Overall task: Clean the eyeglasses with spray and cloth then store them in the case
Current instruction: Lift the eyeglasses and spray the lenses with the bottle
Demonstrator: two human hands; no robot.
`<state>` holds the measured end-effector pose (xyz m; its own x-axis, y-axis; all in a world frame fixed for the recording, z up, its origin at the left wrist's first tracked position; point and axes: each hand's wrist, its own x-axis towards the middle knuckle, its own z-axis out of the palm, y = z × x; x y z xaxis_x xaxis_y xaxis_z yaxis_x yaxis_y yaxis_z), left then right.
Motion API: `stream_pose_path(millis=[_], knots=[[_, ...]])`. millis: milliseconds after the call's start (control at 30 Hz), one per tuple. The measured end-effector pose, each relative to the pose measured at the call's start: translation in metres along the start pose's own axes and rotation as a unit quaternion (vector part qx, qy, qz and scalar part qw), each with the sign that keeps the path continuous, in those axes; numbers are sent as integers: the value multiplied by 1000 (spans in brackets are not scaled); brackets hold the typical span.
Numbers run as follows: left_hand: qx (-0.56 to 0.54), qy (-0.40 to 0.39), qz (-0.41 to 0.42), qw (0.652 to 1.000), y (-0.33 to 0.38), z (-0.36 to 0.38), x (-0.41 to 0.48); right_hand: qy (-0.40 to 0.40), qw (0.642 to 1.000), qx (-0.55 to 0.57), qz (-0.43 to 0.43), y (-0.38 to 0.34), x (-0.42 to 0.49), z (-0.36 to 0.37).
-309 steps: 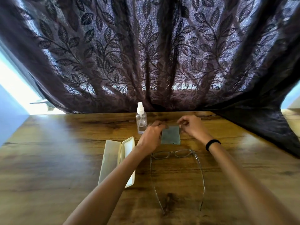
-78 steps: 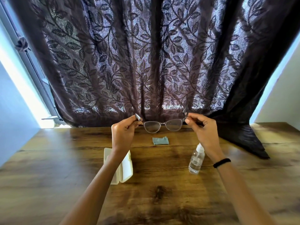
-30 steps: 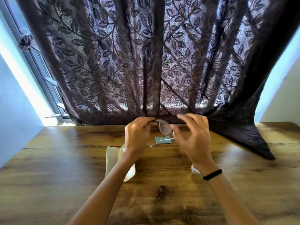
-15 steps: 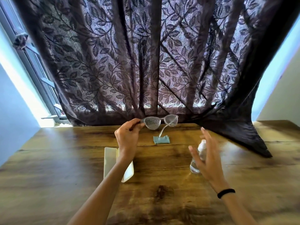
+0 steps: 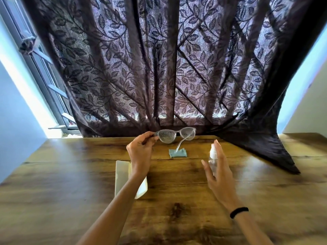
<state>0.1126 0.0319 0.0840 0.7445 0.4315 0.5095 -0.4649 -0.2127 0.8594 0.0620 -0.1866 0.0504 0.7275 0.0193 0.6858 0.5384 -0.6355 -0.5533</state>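
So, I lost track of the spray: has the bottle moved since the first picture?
Yes. The spray bottle now stands right of the cloth; at first it stood left of the cloth, just beyond the open case.

Table [image 5: 70,174]: wood, brown with dark grain and knots, glossy where daylight strikes it. Curtain [image 5: 159,68]: dark purple-brown, semi-sheer, leaf-and-vine pattern, hanging in folds across the whole back; its lower right end lies bunched on the far right of the table. Window [image 5: 46,71]: at left, grey metal frame with crossbars, strong daylight beside it and glowing through the curtain weave. Walls: pale, bluish in shade, left wall [image 5: 16,124] and right wall [image 5: 306,110].
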Motion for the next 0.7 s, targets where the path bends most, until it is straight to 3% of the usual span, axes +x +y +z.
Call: stream_pose_path(millis=[433,700], knots=[[-20,7,-11,1000,-1,1,-3,-33,994,2,-106,-72,41,4],[-18,0,-4,1000,-6,-1,-3,85,991,45,-93,-60,52,-9]])
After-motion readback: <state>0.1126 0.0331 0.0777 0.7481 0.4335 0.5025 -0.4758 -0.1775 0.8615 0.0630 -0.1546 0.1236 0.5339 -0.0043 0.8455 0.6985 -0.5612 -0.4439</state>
